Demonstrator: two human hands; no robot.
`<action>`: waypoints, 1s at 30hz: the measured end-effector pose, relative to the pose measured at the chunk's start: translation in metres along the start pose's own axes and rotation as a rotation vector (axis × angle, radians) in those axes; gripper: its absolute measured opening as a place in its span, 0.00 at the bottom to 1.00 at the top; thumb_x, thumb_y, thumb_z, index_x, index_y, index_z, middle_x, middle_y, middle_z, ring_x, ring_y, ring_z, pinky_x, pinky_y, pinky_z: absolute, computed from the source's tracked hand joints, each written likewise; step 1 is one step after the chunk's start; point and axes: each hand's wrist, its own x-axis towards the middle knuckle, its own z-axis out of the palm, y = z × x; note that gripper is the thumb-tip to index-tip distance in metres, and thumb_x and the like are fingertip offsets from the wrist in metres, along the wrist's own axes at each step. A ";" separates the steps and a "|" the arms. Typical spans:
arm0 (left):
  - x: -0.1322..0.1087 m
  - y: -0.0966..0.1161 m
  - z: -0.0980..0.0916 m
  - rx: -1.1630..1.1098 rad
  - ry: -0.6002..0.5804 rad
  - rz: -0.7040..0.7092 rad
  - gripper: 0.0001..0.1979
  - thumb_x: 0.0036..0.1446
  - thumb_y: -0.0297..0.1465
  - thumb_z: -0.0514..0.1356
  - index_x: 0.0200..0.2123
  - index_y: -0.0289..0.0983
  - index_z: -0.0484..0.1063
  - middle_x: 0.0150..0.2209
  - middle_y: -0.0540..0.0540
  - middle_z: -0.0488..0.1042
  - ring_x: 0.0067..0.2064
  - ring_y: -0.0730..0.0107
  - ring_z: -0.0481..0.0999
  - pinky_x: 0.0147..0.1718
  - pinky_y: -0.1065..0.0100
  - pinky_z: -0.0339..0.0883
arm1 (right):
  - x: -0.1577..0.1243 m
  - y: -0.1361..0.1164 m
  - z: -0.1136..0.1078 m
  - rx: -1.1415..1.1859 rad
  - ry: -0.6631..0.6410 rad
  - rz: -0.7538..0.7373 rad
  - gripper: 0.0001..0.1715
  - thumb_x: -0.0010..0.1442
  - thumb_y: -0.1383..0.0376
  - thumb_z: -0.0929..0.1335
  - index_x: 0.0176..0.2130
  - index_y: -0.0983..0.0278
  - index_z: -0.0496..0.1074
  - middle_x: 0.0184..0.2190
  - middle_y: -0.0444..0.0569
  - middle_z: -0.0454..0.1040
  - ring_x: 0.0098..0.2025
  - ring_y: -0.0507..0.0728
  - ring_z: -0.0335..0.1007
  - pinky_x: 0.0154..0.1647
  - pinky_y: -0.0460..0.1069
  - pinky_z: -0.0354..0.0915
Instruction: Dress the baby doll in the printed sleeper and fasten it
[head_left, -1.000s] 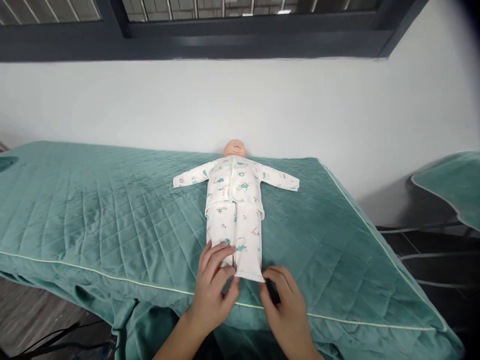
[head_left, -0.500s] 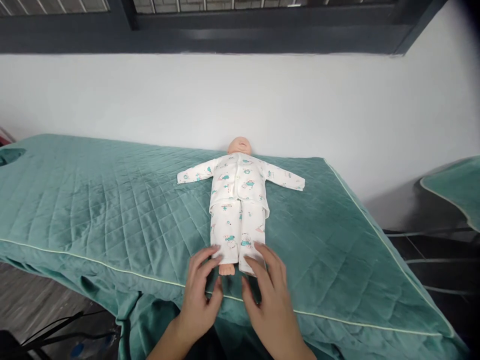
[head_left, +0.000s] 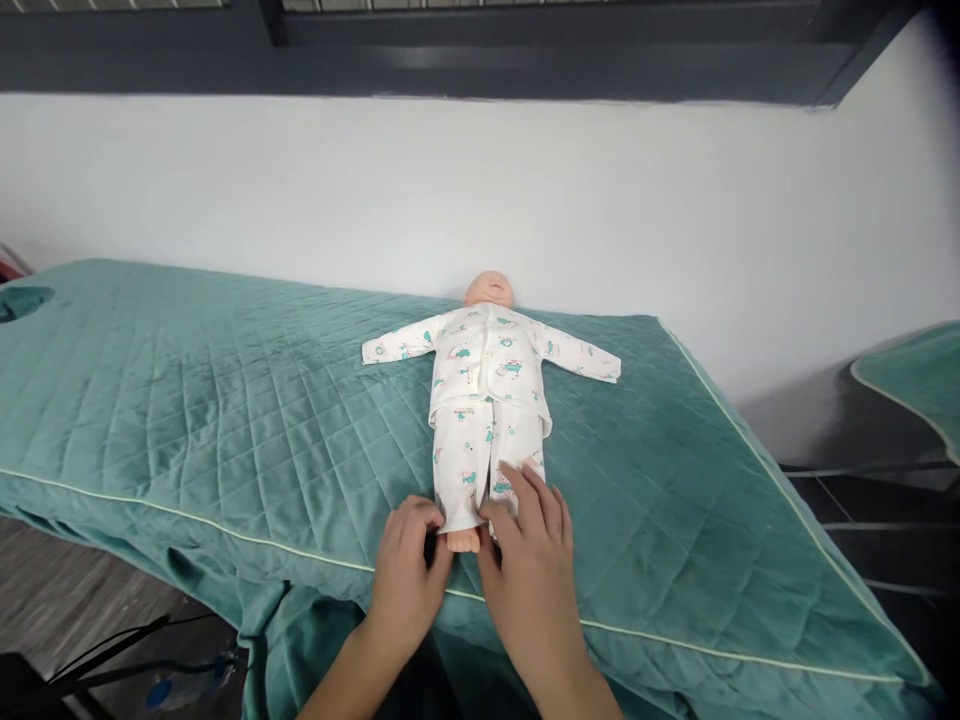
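A baby doll (head_left: 489, 289) lies on its back, dressed in a white printed jacket (head_left: 487, 350) and matching pants (head_left: 459, 460). One bare foot (head_left: 463, 541) sticks out of the pant leg on the left. At the outer side of that cuff, my left hand (head_left: 409, 570) has its thumb and curled fingers closed on the fabric. My right hand (head_left: 531, 565) pinches the same cuff's inner side between thumb and index finger. Its other fingers lie over the second pant leg and hide that leg's lower end.
Green quilted cover (head_left: 262, 400) spreads over the bed beneath the doll, with a pale piped edge in front. Behind stands a white wall (head_left: 420, 190) under a dark window frame (head_left: 525, 60). A bottle (head_left: 180, 688) and cables are on the floor at lower left.
Both hands have closed from a loosely open pose onto the left pant cuff. My right hand has shifted toward that leg. The view has moved slightly.
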 end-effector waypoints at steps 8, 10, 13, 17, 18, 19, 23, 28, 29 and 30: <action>-0.008 0.005 -0.016 -0.179 0.026 -0.049 0.07 0.61 0.22 0.54 0.39 0.40 0.66 0.37 0.49 0.68 0.37 0.71 0.70 0.35 0.71 0.65 | 0.001 0.001 -0.016 0.121 0.047 -0.034 0.06 0.64 0.71 0.65 0.37 0.60 0.67 0.60 0.55 0.69 0.68 0.69 0.56 0.60 0.73 0.62; -0.010 0.006 -0.017 -0.178 0.031 -0.065 0.06 0.62 0.23 0.54 0.38 0.40 0.66 0.37 0.49 0.68 0.37 0.71 0.70 0.35 0.71 0.66 | 0.001 -0.002 -0.022 0.146 0.052 -0.046 0.06 0.64 0.71 0.65 0.38 0.59 0.67 0.60 0.54 0.68 0.68 0.69 0.55 0.61 0.72 0.62; -0.012 0.007 -0.017 -0.178 0.031 -0.048 0.07 0.63 0.22 0.54 0.39 0.40 0.66 0.38 0.49 0.68 0.38 0.72 0.71 0.37 0.71 0.66 | 0.001 -0.003 -0.029 0.166 0.051 -0.045 0.06 0.64 0.70 0.65 0.38 0.59 0.68 0.60 0.53 0.68 0.69 0.68 0.53 0.61 0.71 0.62; -0.014 0.006 -0.016 -0.173 0.020 -0.035 0.07 0.63 0.22 0.54 0.39 0.40 0.66 0.38 0.49 0.67 0.39 0.72 0.71 0.38 0.71 0.66 | -0.002 -0.002 -0.029 0.187 0.031 -0.034 0.06 0.64 0.71 0.65 0.38 0.59 0.67 0.60 0.53 0.67 0.69 0.68 0.53 0.60 0.70 0.63; -0.015 0.005 -0.015 -0.168 0.016 -0.033 0.07 0.63 0.22 0.54 0.39 0.40 0.65 0.39 0.49 0.67 0.40 0.72 0.71 0.38 0.71 0.67 | -0.003 -0.002 -0.028 0.193 0.024 -0.030 0.06 0.64 0.71 0.65 0.38 0.60 0.67 0.61 0.53 0.67 0.69 0.68 0.52 0.60 0.70 0.63; -0.015 0.005 -0.015 -0.160 0.006 -0.031 0.07 0.63 0.22 0.54 0.40 0.40 0.66 0.39 0.48 0.68 0.40 0.71 0.71 0.39 0.70 0.67 | -0.004 -0.001 -0.027 0.197 0.020 -0.026 0.06 0.64 0.71 0.65 0.38 0.60 0.67 0.61 0.53 0.67 0.69 0.68 0.52 0.60 0.70 0.63; -0.013 0.006 -0.011 -0.109 -0.050 0.013 0.14 0.60 0.24 0.60 0.48 0.40 0.66 0.48 0.42 0.68 0.48 0.65 0.73 0.44 0.64 0.71 | -0.006 -0.001 -0.021 0.219 0.005 -0.017 0.07 0.64 0.72 0.64 0.38 0.59 0.67 0.59 0.53 0.68 0.68 0.68 0.54 0.59 0.69 0.65; -0.007 0.005 -0.006 -0.095 -0.049 0.049 0.14 0.61 0.27 0.61 0.50 0.41 0.65 0.48 0.42 0.70 0.49 0.64 0.74 0.44 0.63 0.71 | -0.006 -0.003 -0.018 0.245 -0.001 -0.021 0.07 0.64 0.72 0.64 0.39 0.60 0.67 0.59 0.54 0.68 0.68 0.67 0.54 0.60 0.69 0.65; -0.006 0.005 -0.006 -0.100 -0.049 0.051 0.13 0.61 0.27 0.62 0.49 0.41 0.66 0.47 0.43 0.71 0.48 0.64 0.74 0.43 0.64 0.71 | -0.006 -0.003 -0.018 0.246 -0.001 -0.024 0.07 0.64 0.72 0.64 0.39 0.60 0.67 0.59 0.54 0.68 0.68 0.67 0.54 0.61 0.69 0.65; -0.005 0.005 -0.006 -0.104 -0.047 0.051 0.12 0.61 0.27 0.62 0.47 0.41 0.66 0.46 0.43 0.72 0.47 0.65 0.75 0.42 0.65 0.71 | -0.007 -0.003 -0.018 0.246 -0.004 -0.028 0.07 0.64 0.73 0.64 0.39 0.60 0.68 0.59 0.54 0.67 0.68 0.67 0.54 0.61 0.69 0.65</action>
